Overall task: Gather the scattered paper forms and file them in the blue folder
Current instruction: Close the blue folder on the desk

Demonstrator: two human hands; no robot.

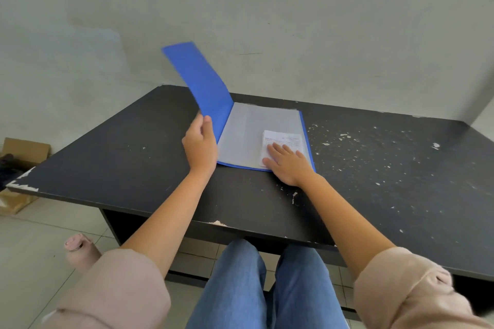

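The blue folder (199, 83) lies open on the black table (128, 157). Its front cover stands raised and tilted to the left, and my left hand (200, 147) grips the cover's near edge. Grey clear sleeves (248, 131) lie flat on the folder's right half. White paper forms (283, 139) sit at the near right corner of the sleeves. My right hand (287, 164) rests flat on them with fingers spread, covering their near part. I cannot tell whether the forms are inside a sleeve or on top of one.
The table top is scuffed, with white chips across its right half (374, 147). A cardboard box (24, 152) stands on the floor at the left, and a pink bottle (80, 250) by my left elbow. A grey wall lies close behind the table.
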